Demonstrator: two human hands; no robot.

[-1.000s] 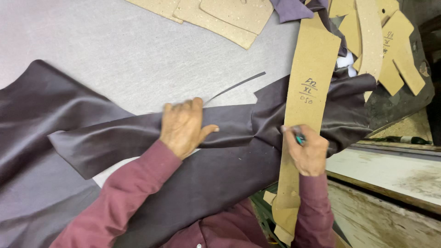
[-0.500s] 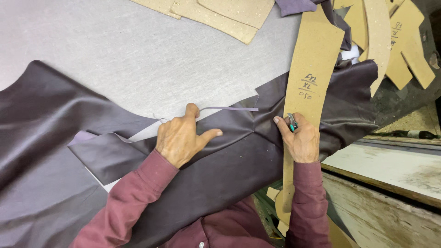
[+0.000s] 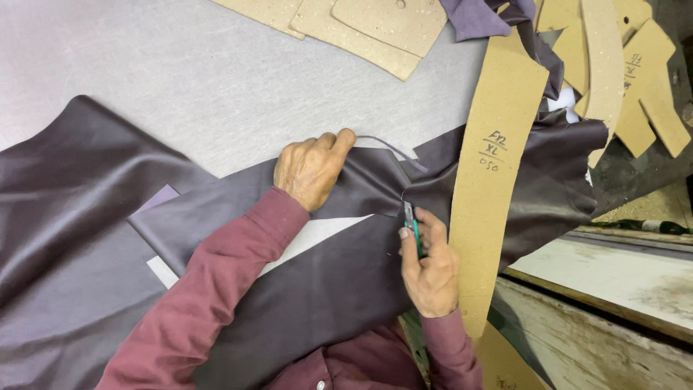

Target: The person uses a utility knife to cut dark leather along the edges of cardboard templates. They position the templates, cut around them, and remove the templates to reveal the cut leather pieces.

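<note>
Leather (image 3: 339, 289), dark purple, lies spread on the grey counter (image 3: 180, 72), its right part under the long cardboard pattern (image 3: 498, 188). Left hand (image 3: 312, 170) is left of the pattern, fingers curled, pinching up a fold of leather. Right hand (image 3: 429, 267) grips a green-handled knife (image 3: 413, 227) right at the pattern's left edge, tip on the leather.

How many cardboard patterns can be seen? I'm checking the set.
About 7: one long strip on the dark leather beside the right hand, three at top centre, roughly three overlapping at top right. More may be hidden.
</note>
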